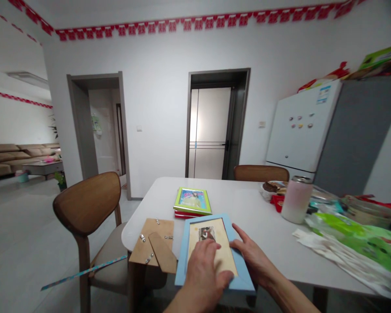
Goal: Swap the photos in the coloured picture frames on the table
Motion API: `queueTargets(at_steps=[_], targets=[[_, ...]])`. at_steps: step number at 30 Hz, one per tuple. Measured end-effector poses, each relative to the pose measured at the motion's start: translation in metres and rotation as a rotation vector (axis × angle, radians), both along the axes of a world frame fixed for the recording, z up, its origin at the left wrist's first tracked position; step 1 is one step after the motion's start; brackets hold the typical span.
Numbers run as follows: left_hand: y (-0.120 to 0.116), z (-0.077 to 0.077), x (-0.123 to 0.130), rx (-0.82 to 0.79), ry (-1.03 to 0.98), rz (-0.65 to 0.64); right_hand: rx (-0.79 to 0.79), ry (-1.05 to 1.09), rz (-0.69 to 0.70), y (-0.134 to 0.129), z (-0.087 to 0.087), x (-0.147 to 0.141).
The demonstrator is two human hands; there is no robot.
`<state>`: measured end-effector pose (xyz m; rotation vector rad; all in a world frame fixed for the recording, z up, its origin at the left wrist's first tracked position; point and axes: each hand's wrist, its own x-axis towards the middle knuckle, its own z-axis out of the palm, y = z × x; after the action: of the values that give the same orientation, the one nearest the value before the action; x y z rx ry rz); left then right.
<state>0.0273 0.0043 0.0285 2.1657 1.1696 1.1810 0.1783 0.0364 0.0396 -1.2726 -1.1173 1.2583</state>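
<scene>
A light-blue picture frame (247, 278) rests at the table's front edge, partly overhanging it. Inside it lies a cream sheet (220, 232) with a small photo (207, 233) near its top. My left hand (206, 265) lies over the sheet, thumb apart, its fingertips touching the photo's lower part. Along the frame's right side, my right hand (252, 256) grips the edge with the index finger stretched out. Left of the frame is a brown backing board (146, 234) with metal clips and a stand flap (163, 252). Behind it sits a green-edged picture frame (193, 201) on a red one (187, 214).
On the white table (241, 198), a pink-white tumbler (297, 200) stands to the right. Beside it are white gloves (332, 250), a green packet (361, 239) and a plastic tub (366, 213). Wooden chairs stand at the left (87, 202) and far side (261, 173).
</scene>
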Motion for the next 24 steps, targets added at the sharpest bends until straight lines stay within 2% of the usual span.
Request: queueTargets(at_steps=[3, 11, 13, 16, 18, 21, 24], targets=[[0.0, 0.003, 0.013, -0.009, 0.045, -0.066, 0.0, 0.014, -0.009, 0.0, 0.001, -0.002], [0.011, -0.014, -0.001, -0.145, 0.038, -0.053, -0.007, 0.058, -0.068, -0.001, 0.0, -0.007], [0.011, -0.015, 0.001, -0.126, 0.036, -0.035, 0.001, 0.046, -0.067, -0.002, 0.003, -0.009], [0.01, -0.008, 0.004, -0.012, 0.042, -0.005, -0.002, 0.033, -0.062, -0.002, 0.005, -0.01], [0.009, 0.0, 0.001, 0.061, 0.027, 0.045, 0.0, -0.006, -0.072, 0.002, 0.001, -0.005], [0.012, 0.009, -0.017, 0.083, -0.08, 0.196, 0.017, -0.179, -0.095, 0.013, -0.014, 0.011], [0.017, 0.006, -0.048, 0.044, -0.214, 0.37, 0.049, -0.465, -0.13, 0.026, -0.031, 0.029]])
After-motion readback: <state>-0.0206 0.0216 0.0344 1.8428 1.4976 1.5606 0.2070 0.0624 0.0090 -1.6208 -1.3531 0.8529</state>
